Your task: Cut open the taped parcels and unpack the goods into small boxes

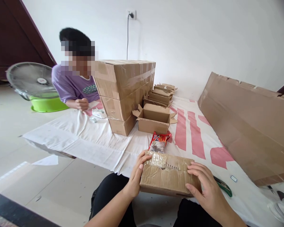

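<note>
tip risk: from my far-off screen i'm eyeing the taped box (pixel 169 176), five o'clock; its near edge seems to overhang the cloth (pixel 97 151), so a slack hold could drop it!
tool risk: green-handled tool (pixel 225 188) at four o'clock, just beside the right hand (pixel 204 184); a wide swing could knock it.
left hand (pixel 135 176): clasps the box's nine o'clock end, fingers half curled.
right hand: clasps the three o'clock end, fingers spread on top.
packet (pixel 159 143): red, at the box's eleven o'clock.
</note>
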Demonstrator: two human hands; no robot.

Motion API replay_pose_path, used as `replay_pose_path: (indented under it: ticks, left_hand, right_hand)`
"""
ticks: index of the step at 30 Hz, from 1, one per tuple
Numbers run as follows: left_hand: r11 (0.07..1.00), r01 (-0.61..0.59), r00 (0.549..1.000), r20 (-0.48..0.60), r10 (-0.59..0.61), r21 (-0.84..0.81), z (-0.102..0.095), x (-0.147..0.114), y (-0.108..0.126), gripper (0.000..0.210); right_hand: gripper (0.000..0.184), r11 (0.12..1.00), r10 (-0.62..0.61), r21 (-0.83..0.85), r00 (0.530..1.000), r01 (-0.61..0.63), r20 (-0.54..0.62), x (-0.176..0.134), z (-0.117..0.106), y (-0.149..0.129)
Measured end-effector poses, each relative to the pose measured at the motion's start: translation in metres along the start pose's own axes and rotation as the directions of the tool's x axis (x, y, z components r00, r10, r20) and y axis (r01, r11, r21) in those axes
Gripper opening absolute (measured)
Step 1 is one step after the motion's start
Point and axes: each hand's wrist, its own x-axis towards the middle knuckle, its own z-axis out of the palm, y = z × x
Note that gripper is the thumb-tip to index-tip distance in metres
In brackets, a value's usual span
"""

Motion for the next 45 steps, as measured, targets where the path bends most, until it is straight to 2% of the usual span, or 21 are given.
replay_pose_path:
  ticks: [3,5,7,10,12,15,18,21,23,28,32,39,43,45]
  left_hand:
    - [1.0,0.004,1.0,0.002,-0.004,-0.004,0.0,0.001,-0.001,0.05]
    - [1.0,0.003,1.0,0.003,-0.003,0.004,0.0,0.001,-0.003,0.049]
    - [1.0,-0.002,1.0,-0.002,0.002,0.016,0.0,0.001,-0.004,0.048]
    - [0.999,-0.01,1.0,-0.017,0.01,0.031,0.001,0.002,-0.005,0.048]
    - [0.999,-0.016,1.0,-0.017,0.016,0.037,0.001,0.002,-0.005,0.047]
    - [0.999,-0.032,0.999,-0.008,0.032,0.039,0.0,0.002,-0.005,0.046]
    - [0.998,-0.04,0.999,-0.005,0.04,0.038,0.0,0.003,-0.006,0.046]
    - [0.999,-0.036,0.999,-0.007,0.036,0.038,0.0,0.003,-0.007,0.047]
    - [0.999,-0.031,0.999,-0.008,0.032,0.036,0.0,0.002,-0.007,0.048]
    - [0.999,-0.036,0.999,-0.003,0.036,0.019,-0.002,0.003,-0.008,0.049]
    - [0.999,-0.046,0.999,-0.026,0.047,0.023,-0.003,0.005,-0.01,0.051]
    - [0.998,-0.056,0.998,-0.029,0.057,0.03,0.002,0.003,-0.011,0.049]
    - [0.998,-0.055,0.998,-0.022,0.056,0.013,0.001,0.003,-0.011,0.051]
    - [0.998,-0.065,0.998,0.015,0.065,0.005,-0.003,0.005,-0.01,0.054]
  right_hand:
    - [0.013,0.993,0.054,0.11,0.998,-0.05,-0.035,0.0,-0.005,-0.007]
    - [0.007,0.975,0.029,0.222,0.999,-0.022,-0.031,0.0,-0.011,-0.014]
    - [0.016,0.934,-0.071,0.353,0.997,0.051,0.043,0.002,-0.019,-0.024]
    - [0.037,0.886,-0.197,0.458,0.949,0.065,0.247,0.006,-0.026,-0.037]
    - [0.042,0.894,-0.206,0.446,0.926,0.047,0.316,0.009,-0.026,-0.042]
    - [0.038,0.905,-0.193,0.424,0.93,0.046,0.312,0.011,-0.021,-0.043]
    - [0.026,0.936,-0.15,0.35,0.923,0.017,0.354,0.017,-0.016,-0.042]
    - [0.003,0.973,-0.073,0.23,0.901,-0.03,0.428,0.029,-0.011,-0.044]
    - [0.007,0.985,-0.05,0.168,0.898,-0.027,0.438,0.04,-0.005,-0.046]
    - [0.011,0.987,-0.152,0.005,0.919,0.161,0.365,0.064,0.016,-0.051]
    - [0.013,0.963,-0.241,-0.025,0.897,0.269,0.371,0.076,0.022,-0.05]
    - [0.01,0.915,-0.307,-0.103,0.841,0.39,0.446,0.095,0.011,-0.049]
    - [0.011,0.883,-0.377,-0.086,0.807,0.461,0.456,0.102,0.019,-0.055]
    - [0.004,0.864,-0.418,-0.081,0.796,0.498,0.438,0.103,0.025,-0.057]
